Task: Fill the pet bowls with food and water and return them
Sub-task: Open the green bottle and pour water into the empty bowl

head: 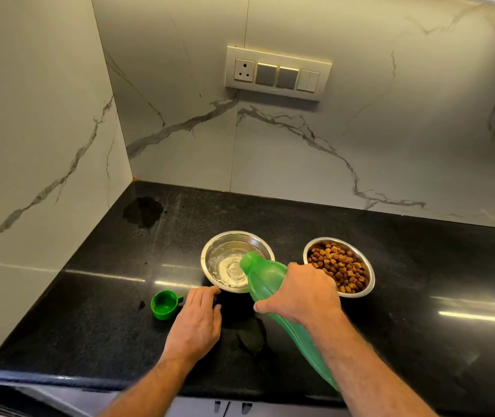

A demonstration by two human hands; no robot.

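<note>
While right hand point(300, 291) tips translucent green plastic bottle point(270, 284), fingers curled round its body, mouth hangs over round steel bowl point(210, 263) holding shallow water. Second steel bowl point(366, 272) just right, full of brown kibble. Bottle base cut off behind forearm. Left hand point(196, 322) flat on black stone worktop point(421, 266), fingers straight, together, just beside water bowl. Green cap point(164, 304) left of hand. Wet patches on worktop.

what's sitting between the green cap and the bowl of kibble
In the head view, the left hand and the water bowl, with the tilted green bottle over its rim, lie between the green cap and kibble bowl.
</note>
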